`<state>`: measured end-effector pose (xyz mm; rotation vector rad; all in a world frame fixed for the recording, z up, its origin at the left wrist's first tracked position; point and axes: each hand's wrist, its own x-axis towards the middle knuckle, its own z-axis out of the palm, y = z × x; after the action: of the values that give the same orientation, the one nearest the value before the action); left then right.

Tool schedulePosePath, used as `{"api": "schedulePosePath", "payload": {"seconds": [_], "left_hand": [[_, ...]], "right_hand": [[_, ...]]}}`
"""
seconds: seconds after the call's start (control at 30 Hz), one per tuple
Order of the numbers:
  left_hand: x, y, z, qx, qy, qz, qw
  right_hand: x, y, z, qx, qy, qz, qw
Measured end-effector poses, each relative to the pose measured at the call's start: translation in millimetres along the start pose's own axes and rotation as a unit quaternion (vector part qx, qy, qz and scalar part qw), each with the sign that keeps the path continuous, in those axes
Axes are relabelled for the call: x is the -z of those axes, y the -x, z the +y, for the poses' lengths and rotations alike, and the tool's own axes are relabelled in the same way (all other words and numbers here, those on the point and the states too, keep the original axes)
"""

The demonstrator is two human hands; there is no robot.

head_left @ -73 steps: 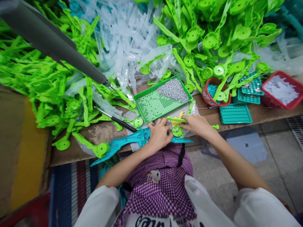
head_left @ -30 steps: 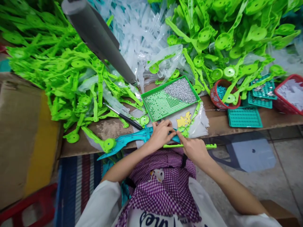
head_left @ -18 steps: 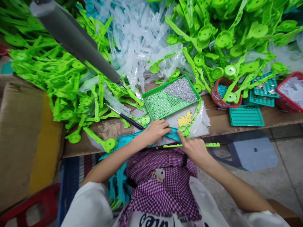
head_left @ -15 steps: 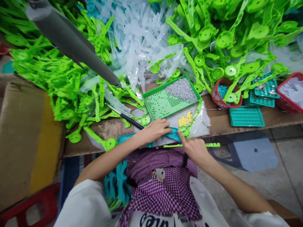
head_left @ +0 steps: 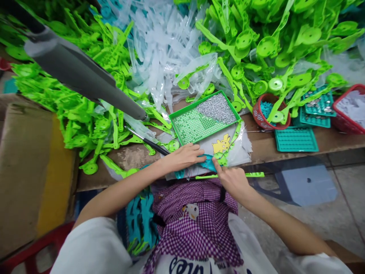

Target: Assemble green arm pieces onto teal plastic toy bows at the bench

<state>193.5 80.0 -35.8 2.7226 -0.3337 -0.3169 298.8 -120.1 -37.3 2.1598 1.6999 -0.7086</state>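
A glossy teal plastic part point(head_left: 209, 163) lies at the table's front edge, partly covered by my hands. My left hand point(head_left: 186, 155) rests over its left portion, fingers together and bent onto it. From the other side my right hand point(head_left: 232, 178) presses the part's right end with the index finger, its other fingers curled; the thumb is hidden. A lime-green strip point(head_left: 255, 175) passes beneath my right hand. Just beyond the part are a lime-green round-ended piece point(head_left: 220, 158) and a cloth with a yellow cartoon figure point(head_left: 221, 144).
A green tray point(head_left: 185, 129) holds small metal pins. Behind it rise heaps of lime-green parts point(head_left: 243, 40) and translucent parts point(head_left: 159, 49). A grey pole point(head_left: 85, 76) slants in from the left, near a black-handled tool point(head_left: 154, 145). Red basket point(head_left: 258, 110) and teal trays point(head_left: 296, 140) stand right.
The view has shifted slightly, and my left forearm and elbow have moved a little outward and down. Both hands stay at the teal plastic part.
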Motion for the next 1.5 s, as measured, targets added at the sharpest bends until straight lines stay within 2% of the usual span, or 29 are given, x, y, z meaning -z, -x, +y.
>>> {"api": "schedulePosePath", "payload": {"seconds": [0.2,0.33,0.43,0.53,0.6,0.67,0.7,0.73,0.77,0.83,0.87,0.9,0.93,1.0,1.1,1.17,1.23,1.3,1.37,1.43,1.5], "left_hand": [[5.3,-6,-3,-0.042,-0.002,-0.011,0.999],[12.2,-13,1,-0.025,0.038,-0.04,0.998],[15.3,-16,4,-0.037,0.032,-0.017,0.999],[15.5,-14,6,-0.049,-0.015,0.01,0.999],[14.4,-12,7,-0.036,-0.049,0.012,0.998],[12.1,-10,7,-0.019,-0.072,0.015,0.997],[10.5,-9,7,-0.013,-0.078,0.016,0.997],[8.4,-8,6,-0.008,-0.079,0.019,0.997],[5.8,-6,6,-0.003,-0.076,0.023,0.997],[-0.5,-3,5,0.011,-0.065,0.036,0.997],[-4.1,-2,5,0.021,-0.058,0.045,0.997],[-7.6,-1,4,0.033,-0.05,0.059,0.996],[-10.7,0,4,0.047,-0.039,0.077,0.995],[-14.5,-1,5,0.072,-0.008,0.122,0.99],[-12.3,-8,17,0.091,0.048,0.206,0.973],[-8.7,-13,36,0.102,0.096,0.269,0.953],[-8.9,-17,61,0.117,0.153,0.324,0.926],[-15.0,-23,85,0.111,0.162,0.331,0.923],[-24.8,-30,103,0.09,0.134,0.316,0.935],[-33.7,-37,112,0.076,0.107,0.304,0.943],[-38.8,-43,113,0.074,0.102,0.304,0.944]], "right_hand": [[1,1,-1,0.009,0.003,0.009,1.0],[3,0,-4,0.02,0.007,0.018,1.0],[5,-1,-3,0.023,-0.003,0.02,1.0],[11,7,8,0.02,-0.048,0.018,0.998],[16,18,20,0.023,-0.129,0.062,0.989],[19,31,34,0.005,-0.261,0.153,0.953],[20,36,41,-0.01,-0.338,0.209,0.917],[20,40,48,-0.027,-0.419,0.269,0.867],[20,42,53,-0.04,-0.495,0.33,0.803],[22,41,61,-0.051,-0.614,0.436,0.656],[25,39,64,-0.049,-0.651,0.474,0.591],[30,35,65,-0.048,-0.673,0.501,0.541],[37,30,66,-0.049,-0.684,0.522,0.508],[55,19,68,-0.05,-0.679,0.57,0.46],[78,2,73,-0.069,-0.643,0.658,0.386],[79,-7,76,-0.092,-0.636,0.671,0.369],[63,-12,76,-0.127,-0.658,0.632,0.389],[37,-15,73,-0.167,-0.695,0.569,0.407],[9,-17,68,-0.191,-0.731,0.516,0.404],[-13,-19,66,-0.202,-0.749,0.49,0.398],[-25,-21,68,-0.202,-0.752,0.467,0.419]]}}
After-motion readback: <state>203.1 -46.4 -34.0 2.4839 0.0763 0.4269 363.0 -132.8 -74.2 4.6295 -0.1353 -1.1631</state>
